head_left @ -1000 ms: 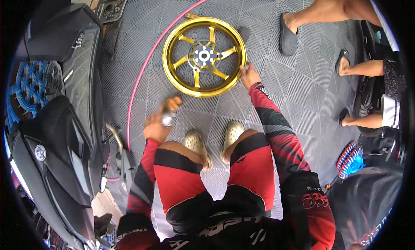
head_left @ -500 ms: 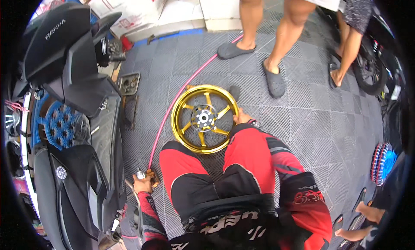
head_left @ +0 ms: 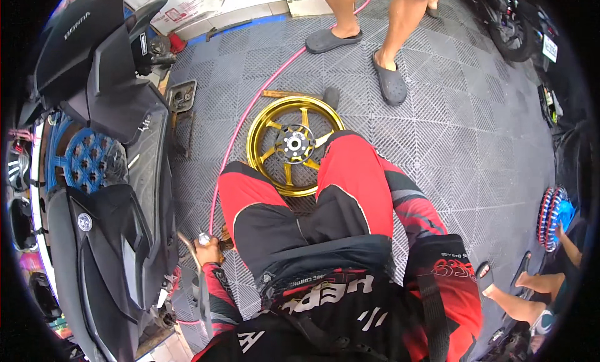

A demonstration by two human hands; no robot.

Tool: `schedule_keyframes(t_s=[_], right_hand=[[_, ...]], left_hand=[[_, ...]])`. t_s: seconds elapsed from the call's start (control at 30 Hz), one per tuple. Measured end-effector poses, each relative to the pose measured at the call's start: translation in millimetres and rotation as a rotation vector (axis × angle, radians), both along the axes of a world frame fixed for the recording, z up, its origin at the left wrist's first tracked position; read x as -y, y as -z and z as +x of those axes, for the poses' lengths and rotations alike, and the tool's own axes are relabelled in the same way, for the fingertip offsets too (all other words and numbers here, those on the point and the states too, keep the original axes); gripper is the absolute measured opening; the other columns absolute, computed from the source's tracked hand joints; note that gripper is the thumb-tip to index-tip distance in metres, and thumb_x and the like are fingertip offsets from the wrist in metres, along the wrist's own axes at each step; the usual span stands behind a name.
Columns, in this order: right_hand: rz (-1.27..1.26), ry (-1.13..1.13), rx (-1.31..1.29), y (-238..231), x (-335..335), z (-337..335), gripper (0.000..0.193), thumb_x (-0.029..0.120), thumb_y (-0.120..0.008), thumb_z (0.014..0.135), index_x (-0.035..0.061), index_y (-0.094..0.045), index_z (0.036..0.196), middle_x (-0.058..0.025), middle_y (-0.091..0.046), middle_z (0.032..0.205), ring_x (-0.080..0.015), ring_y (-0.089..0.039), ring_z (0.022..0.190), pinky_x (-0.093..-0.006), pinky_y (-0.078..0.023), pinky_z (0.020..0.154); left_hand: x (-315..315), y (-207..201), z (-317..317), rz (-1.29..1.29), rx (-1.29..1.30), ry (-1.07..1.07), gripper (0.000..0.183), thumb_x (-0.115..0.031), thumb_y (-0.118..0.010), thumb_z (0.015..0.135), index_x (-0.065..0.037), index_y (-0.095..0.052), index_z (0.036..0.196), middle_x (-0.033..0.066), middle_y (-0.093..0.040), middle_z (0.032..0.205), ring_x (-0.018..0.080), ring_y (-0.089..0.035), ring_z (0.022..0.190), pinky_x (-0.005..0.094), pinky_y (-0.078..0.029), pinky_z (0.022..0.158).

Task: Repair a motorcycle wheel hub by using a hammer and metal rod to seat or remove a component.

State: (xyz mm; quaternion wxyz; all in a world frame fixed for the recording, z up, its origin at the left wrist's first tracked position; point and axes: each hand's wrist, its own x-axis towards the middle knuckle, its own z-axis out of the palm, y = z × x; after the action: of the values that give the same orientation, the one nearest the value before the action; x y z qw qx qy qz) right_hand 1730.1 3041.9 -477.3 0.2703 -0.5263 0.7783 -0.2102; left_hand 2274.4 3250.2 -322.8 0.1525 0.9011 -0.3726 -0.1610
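The gold wheel rim [head_left: 294, 150], the only one, lies on the grey patterned floor [head_left: 450, 155] in the head view, just beyond your two knees; your right knee covers part of its edge, and six spokes show. Your left hand [head_left: 210, 252], well to the rim's lower left, is closed round one small silver piece [head_left: 204, 238]. One brown object [head_left: 227, 238] sits just beside that hand, partly behind your thigh. Your right hand is hidden behind your right leg, so you cannot tell its grip from here. One pink hose [head_left: 245, 115] curves past the rim's left side. One mallet [head_left: 292, 94] lies at its far edge, with two dark clogs [head_left: 333, 40] on a co-worker's feet beyond. One metal tray [head_left: 182, 96] lies beside one black scooter [head_left: 103, 237].
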Motion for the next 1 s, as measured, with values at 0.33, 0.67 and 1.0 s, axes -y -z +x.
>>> schedule_keyframes(t_s=[0.33, 0.67, 1.0], right_hand=[[-0.817, -0.118, 0.483, 41.0, -52.1, -138.9, 0.034, 0.03, -0.062, 0.085, 0.0019, -0.056, 0.103, -0.0103, -0.065, 0.076, -0.0283, -0.063, 0.068, -0.04, -0.05, 0.068], [-0.49, -0.08, -0.211, -195.2, -64.8, -37.1, 0.024, 0.032, -0.062, 0.084, 0.0081, -0.064, 0.089, -0.0175, -0.059, 0.087, -0.0348, -0.056, 0.085, -0.0422, -0.044, 0.079], [-0.651, -0.094, 0.413, -305.1, 4.6, 7.7, 0.054, 0.031, -0.07, 0.083, -0.0007, -0.05, 0.123, -0.0146, -0.059, 0.111, -0.0202, -0.058, 0.1, -0.0314, -0.048, 0.085]], left_hand=[[1.1, 17.3, 15.3, -0.1, 0.163, 0.078, 0.07, -0.042, -0.076, 0.066, 0.001, -0.049, 0.115, 0.0274, -0.052, 0.112, 0.044, -0.053, 0.104, 0.0483, -0.044, 0.088], [120.5, -47.3, -96.5, -0.619, 0.179, 0.674, 0.039, -0.022, -0.066, 0.078, 0.001, -0.057, 0.108, 0.0199, -0.056, 0.1, 0.0381, -0.052, 0.102, 0.0449, -0.041, 0.09], [202.7, -14.9, -257.6, 0.355, 0.24, 1.226, 0.046, -0.024, -0.063, 0.077, -0.008, -0.055, 0.12, 0.0196, -0.048, 0.127, 0.0347, -0.053, 0.114, 0.0472, -0.042, 0.095]])
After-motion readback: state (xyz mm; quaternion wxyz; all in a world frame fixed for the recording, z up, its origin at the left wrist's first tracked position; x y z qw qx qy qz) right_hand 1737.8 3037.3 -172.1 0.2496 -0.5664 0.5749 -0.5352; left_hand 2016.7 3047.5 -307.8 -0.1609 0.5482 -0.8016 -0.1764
